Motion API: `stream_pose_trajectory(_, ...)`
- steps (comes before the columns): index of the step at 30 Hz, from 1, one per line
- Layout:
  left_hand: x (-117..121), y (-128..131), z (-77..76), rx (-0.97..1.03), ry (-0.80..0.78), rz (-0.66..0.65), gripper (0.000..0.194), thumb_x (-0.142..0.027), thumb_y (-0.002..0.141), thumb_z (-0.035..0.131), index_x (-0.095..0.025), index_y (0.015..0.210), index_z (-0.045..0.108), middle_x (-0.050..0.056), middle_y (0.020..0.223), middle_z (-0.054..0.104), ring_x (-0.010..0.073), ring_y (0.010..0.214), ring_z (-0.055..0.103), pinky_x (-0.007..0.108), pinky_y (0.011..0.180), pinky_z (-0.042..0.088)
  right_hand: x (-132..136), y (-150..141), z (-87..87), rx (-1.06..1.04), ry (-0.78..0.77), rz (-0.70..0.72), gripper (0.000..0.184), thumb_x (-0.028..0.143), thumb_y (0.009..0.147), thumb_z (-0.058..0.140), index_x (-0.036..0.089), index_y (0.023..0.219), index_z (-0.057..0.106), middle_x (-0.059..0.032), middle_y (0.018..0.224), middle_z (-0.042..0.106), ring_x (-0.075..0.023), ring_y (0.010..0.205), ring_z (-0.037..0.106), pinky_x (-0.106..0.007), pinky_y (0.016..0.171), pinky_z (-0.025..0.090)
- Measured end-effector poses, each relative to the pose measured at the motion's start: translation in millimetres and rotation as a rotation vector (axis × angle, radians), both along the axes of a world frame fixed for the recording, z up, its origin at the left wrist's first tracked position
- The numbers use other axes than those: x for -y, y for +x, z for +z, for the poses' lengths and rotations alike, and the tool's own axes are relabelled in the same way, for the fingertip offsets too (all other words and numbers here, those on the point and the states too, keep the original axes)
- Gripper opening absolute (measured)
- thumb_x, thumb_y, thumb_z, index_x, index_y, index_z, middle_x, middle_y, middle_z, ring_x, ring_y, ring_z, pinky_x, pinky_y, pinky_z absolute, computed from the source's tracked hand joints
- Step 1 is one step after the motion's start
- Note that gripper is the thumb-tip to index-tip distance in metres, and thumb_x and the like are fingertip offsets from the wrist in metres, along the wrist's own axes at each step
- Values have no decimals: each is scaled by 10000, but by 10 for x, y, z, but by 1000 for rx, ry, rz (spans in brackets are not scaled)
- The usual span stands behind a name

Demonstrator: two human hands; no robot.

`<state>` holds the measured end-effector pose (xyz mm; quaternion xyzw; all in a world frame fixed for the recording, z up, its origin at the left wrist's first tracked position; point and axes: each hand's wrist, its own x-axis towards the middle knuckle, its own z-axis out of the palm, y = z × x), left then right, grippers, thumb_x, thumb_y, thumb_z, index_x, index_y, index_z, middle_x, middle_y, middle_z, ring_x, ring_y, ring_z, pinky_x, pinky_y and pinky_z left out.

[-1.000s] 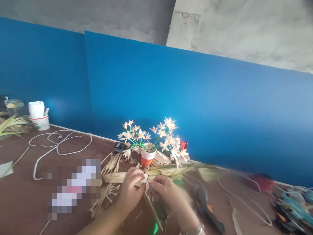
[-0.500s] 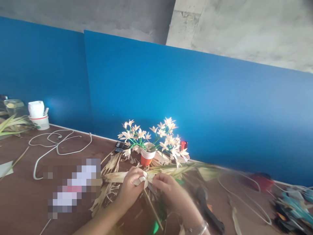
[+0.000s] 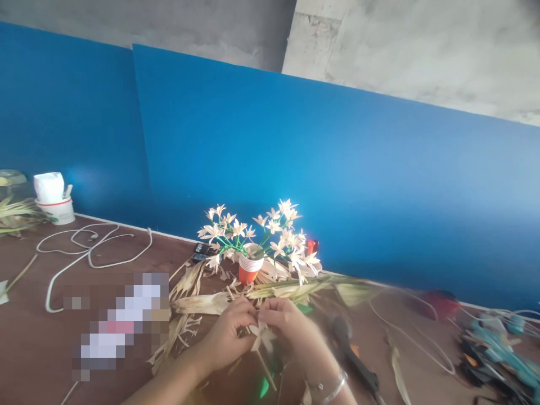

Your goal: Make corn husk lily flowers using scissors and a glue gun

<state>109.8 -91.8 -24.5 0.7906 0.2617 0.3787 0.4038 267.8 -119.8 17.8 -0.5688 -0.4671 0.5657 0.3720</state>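
My left hand [image 3: 230, 332] and my right hand [image 3: 287, 323] meet over the brown table [image 3: 46, 349], fingers pinched together on a small pale husk flower [image 3: 261, 336] fixed to a thin wooden stick [image 3: 266, 371]. The stick slants down toward me between my wrists. Just beyond my hands lie dried corn husks [image 3: 202, 304] and long green-yellow leaves [image 3: 295, 289]. Behind them stands an orange paper cup [image 3: 248, 269] filled with finished cream flowers on green stems [image 3: 257, 233].
White cables [image 3: 90, 253] loop on the left, near a white tub [image 3: 57, 209]. A dark tool [image 3: 354, 360] lies right of my hands; a red object [image 3: 441, 304] and blurred teal clutter [image 3: 498, 351] sit far right. A blue wall panel [image 3: 337, 180] backs the table.
My hands have drawn a little toward me with the husk flower, and the petals now show below my fingers. The camera has shifted slightly right.
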Motion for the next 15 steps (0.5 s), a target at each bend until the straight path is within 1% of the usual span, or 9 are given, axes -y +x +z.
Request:
stream_pose_trajectory(4,18,-6,24,4,24,19,198,-19,662,594,-200,647,673,17,760,616,181,846,534,293,814,403,-2,-9,-31,-1,-52,-71,56,201,642,601,164,608,576,69,450,381,-72,445,311,-229,447,189)
stream_pose_trajectory(7,-2,-12,21,32,19,64,179,-34,676,599,-198,632,657,16,755,612,179,833,544,284,791,410,0,-3,-9,-27,-35,-119,135,273,684,616,171,610,568,51,505,420,-79,468,344,-226,448,212)
stream_pose_trajectory(9,-32,-16,7,40,14,116,185,-35,681,591,-202,645,663,18,764,620,181,835,548,284,786,410,9,17,24,-32,-15,-132,190,326,706,618,175,607,559,48,524,421,-78,469,339,-227,443,206)
stream_pose_trajectory(12,-78,-20,-19,50,9,183,165,-69,702,597,-209,660,675,23,770,631,188,835,549,290,788,409,37,42,83,-39,-17,-102,194,349,717,618,173,649,571,54,526,410,-73,464,320,-225,439,195)
stream_pose_trajectory(15,-96,-21,-33,67,-5,192,135,-106,719,606,-208,671,680,26,776,630,189,832,552,289,794,412,63,29,117,-43,-42,-62,152,301,685,634,170,655,564,71,490,380,-60,436,285,-225,428,160)
